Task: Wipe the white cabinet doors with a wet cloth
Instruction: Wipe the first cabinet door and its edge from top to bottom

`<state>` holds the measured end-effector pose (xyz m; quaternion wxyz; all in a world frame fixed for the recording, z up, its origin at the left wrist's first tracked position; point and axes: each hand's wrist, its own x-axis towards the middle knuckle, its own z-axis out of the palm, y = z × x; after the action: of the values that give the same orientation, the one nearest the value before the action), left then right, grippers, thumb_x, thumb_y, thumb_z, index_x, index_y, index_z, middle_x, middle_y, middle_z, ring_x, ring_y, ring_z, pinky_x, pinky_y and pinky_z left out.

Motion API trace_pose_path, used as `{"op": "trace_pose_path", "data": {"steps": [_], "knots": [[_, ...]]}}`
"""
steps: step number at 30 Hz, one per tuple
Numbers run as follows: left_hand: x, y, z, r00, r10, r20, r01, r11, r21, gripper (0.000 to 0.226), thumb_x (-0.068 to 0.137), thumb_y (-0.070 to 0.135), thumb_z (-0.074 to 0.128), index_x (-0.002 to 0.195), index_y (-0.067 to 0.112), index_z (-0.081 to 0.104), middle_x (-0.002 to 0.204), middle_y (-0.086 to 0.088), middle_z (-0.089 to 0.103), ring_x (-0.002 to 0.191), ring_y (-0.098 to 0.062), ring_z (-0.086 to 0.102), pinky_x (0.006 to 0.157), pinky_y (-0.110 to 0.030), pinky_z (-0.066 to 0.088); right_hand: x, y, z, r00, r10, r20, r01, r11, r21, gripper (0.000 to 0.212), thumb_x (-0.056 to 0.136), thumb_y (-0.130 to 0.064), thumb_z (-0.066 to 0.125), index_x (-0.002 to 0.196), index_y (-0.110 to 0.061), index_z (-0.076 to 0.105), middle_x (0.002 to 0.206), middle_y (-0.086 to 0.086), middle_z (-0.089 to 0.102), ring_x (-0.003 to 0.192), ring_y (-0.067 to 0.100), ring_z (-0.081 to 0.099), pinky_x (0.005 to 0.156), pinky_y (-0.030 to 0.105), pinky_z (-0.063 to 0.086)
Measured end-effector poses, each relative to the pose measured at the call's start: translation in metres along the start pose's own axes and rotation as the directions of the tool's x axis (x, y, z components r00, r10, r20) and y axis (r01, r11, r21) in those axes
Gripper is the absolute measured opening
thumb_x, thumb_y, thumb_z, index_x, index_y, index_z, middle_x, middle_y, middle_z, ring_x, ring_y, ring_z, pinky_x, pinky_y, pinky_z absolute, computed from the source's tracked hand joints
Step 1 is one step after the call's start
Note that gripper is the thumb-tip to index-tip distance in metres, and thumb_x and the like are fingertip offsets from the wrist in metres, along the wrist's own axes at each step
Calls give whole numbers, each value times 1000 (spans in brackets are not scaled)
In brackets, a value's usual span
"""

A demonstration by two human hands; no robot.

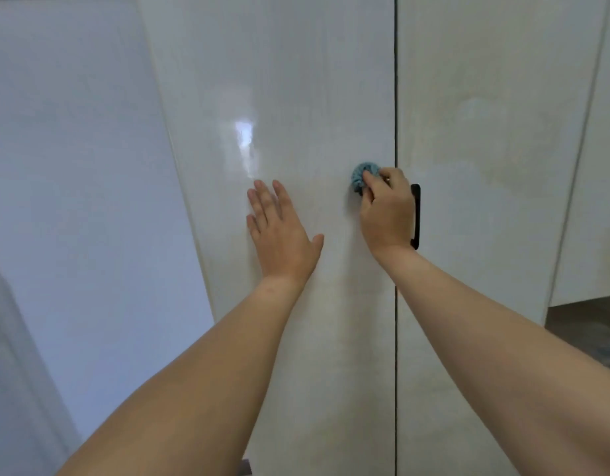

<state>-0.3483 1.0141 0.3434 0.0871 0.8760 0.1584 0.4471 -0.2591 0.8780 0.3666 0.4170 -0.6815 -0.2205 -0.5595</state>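
Right hand [386, 214] presses blue cloth [362, 175] against white door [296, 80]; left hand [279, 231] flat.

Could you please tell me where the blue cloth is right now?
In the head view the blue cloth is bunched in the right hand, pressed to the left cabinet door beside the gap between the doors, just up and left of the black handle.

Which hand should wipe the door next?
The right hand: it already grips the bunched blue cloth against the glossy white cabinet door, while the left hand rests flat, holding nothing.
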Motion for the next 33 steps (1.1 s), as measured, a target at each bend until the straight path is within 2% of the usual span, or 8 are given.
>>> {"op": "trace_pose_path", "data": {"steps": [4, 8, 13, 19, 23, 26, 29, 33], "knots": [[-13, -45, -13, 997, 5, -77, -4, 1000, 7, 104, 86, 33, 65, 157, 2, -4, 165, -21, -10, 153, -34, -12, 125, -45, 3, -43, -41, 37, 982, 183, 38, -185, 981, 55, 27, 96, -10, 57, 121, -1, 64, 111, 15, 59, 97, 28, 58, 81, 34, 53], [-24, -99, -23, 983, -157, -97, 150, 986, -70, 87, 91, 16, 53, 157, 3, -1, 166, -17, -6, 154, -29, -6, 125, -45, 10, -81, -122, 75, 968, -124, 218, 74, 972, 223, 21, 100, -23, 52, 116, -12, 61, 111, 7, 56, 97, 12, 51, 87, 33, 48], [-48, -138, -35, 959, -253, 124, 278, 924, -264, 81, 90, 9, 46, 160, 19, 6, 162, -1, 29, 143, -23, 37, 114, -39, 39, -91, -124, 100, 757, -593, 275, 566, 805, 179, 27, 87, -2, 59, 112, -4, 68, 115, 19, 60, 94, 36, 54, 63, 42, 56], [-50, -147, -39, 964, -228, 140, 257, 936, -242, 85, 84, 1, 44, 160, 19, 9, 144, -7, 53, 119, -29, 57, 96, -29, 47, -23, -165, 111, 915, -367, 170, 352, 929, 110, 34, 89, 3, 57, 121, -7, 65, 118, 18, 56, 100, 35, 52, 73, 40, 52], [-55, -154, -38, 963, -241, 118, 265, 920, -288, 76, 89, 2, 40, 159, 26, 19, 144, -1, 54, 124, -23, 55, 100, -28, 46, -58, -173, 112, 780, -530, 333, 468, 847, 251, 37, 99, -11, 45, 135, -14, 55, 134, 16, 48, 120, 31, 44, 95, 40, 42], [-61, -151, -33, 970, -239, 52, 243, 911, -332, 58, 91, 1, 40, 144, 22, 46, 124, 1, 65, 110, -23, 62, 86, -25, 47, -116, -148, 102, 705, -585, 401, 536, 810, 239, 32, 94, -7, 56, 126, -7, 63, 121, 17, 58, 104, 32, 53, 79, 39, 54], [-71, -145, -29, 963, -258, 74, 267, 900, -343, 66, 87, -3, 41, 149, 19, 41, 135, 0, 61, 119, -23, 59, 98, -31, 49, -116, -130, 106, 605, -722, 335, 694, 685, 223, 27, 89, -1, 62, 116, -1, 66, 107, 18, 62, 89, 32, 56, 63, 39, 56], [-67, -142, -24, 937, -322, 135, 349, 884, -312, 78, 85, 3, 42, 158, 16, 19, 148, -10, 49, 125, -30, 54, 103, -40, 48, -67, -118, 89, 963, -234, 131, 212, 964, 161, 18, 97, -22, 57, 108, -11, 65, 103, 7, 58, 88, 18, 54, 73, 32, 49]]}}
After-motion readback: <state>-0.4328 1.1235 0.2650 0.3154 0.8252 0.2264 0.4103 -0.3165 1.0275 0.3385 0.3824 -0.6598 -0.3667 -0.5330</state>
